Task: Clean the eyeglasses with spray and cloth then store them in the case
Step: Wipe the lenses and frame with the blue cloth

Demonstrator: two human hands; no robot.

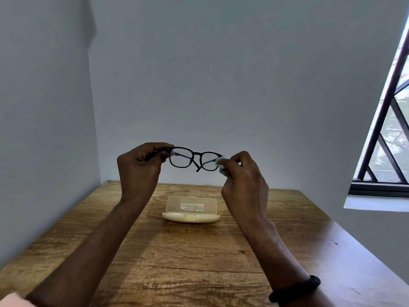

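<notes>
Eyeglasses (pixel 194 160) held mid-air above tabletop (pixel 199 251). Left hand (pixel 139 167) pinching frame's 9 o'clock end; right hand (pixel 241 173) pinching cloth (pixel 221 166) on 3 o'clock lens. Case (pixel 191 210) open below. Risk: hard rubbing twists frame, slips from grip.

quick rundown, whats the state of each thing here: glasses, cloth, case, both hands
eyeglasses: held up above the table, temples folded behind the lenses
cloth: bunched in the fingers, pressed to the frame's right end
case: open on the table, lid up, nothing visible inside
left hand: gripping the frame's left end
right hand: pinching the cloth
</notes>
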